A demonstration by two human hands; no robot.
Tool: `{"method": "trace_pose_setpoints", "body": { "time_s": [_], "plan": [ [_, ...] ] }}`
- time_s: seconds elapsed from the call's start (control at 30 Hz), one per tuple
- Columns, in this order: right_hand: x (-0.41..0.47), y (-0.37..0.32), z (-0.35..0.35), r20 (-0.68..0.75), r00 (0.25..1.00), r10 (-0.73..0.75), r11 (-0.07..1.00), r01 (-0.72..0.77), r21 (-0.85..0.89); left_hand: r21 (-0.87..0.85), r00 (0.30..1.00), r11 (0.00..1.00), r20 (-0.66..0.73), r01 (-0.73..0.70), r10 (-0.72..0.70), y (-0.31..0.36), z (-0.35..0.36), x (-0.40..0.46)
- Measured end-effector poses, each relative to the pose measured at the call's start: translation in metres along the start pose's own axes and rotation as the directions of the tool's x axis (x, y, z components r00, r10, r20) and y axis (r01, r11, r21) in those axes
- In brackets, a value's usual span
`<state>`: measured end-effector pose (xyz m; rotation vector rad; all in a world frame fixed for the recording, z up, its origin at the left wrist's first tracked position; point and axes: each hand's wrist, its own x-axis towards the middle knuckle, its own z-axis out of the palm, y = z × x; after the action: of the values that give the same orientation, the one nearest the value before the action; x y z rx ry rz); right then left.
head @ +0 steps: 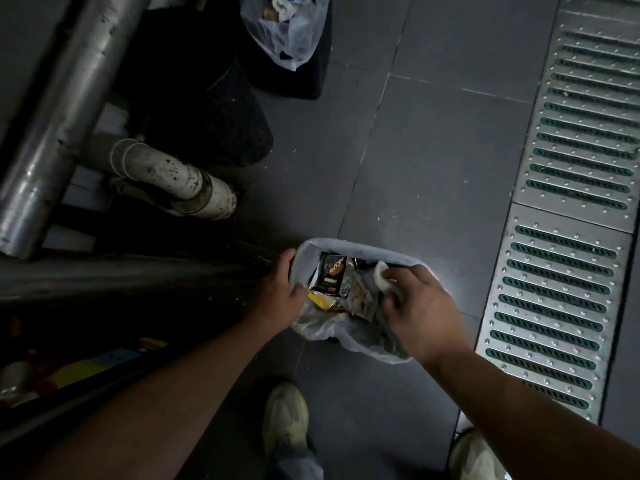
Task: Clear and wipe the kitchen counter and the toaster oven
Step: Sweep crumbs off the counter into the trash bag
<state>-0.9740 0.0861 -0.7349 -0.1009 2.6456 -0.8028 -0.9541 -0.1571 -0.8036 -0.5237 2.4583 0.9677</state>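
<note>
Head view: the left hand pinches the liner rim of a small bin on the floor; the right hand holds a white wad, perhaps tissue, over it. A dark wrapper inside carries unreadable print.

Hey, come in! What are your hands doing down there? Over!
Left hand holding the bin liner's rim. Right hand pinching a white wad over the bin. Wrappers inside. Nothing blocking.
</note>
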Motion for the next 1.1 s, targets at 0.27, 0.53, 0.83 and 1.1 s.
{"method": "trace_pose_setpoints", "body": {
  "time_s": [0.27,0.53,0.83,1.1],
  "plan": [
    [0.001,-0.011,0.014,-0.007,1.0,-0.025,0.999,0.025,0.021,-0.028,0.996,0.997,-0.043,-0.078,0.076,-0.002,0.006,-0.001],
    [0.006,-0.016,0.014,0.017,1.0,-0.022,0.999,0.021,0.024,0.064,0.999,0.998,-0.041,-0.019,0.022,0.007,0.005,0.005],
    [0.006,-0.022,-0.037,-0.018,1.0,-0.016,0.999,0.015,-0.05,0.155,1.0,0.987,-0.008,0.028,-0.027,0.025,-0.007,-0.015],
    [-0.006,-0.052,-0.116,-0.05,0.998,-0.04,0.999,0.039,-0.035,0.366,0.987,0.924,0.069,0.11,-0.145,0.067,-0.024,-0.08]
  ]
}}
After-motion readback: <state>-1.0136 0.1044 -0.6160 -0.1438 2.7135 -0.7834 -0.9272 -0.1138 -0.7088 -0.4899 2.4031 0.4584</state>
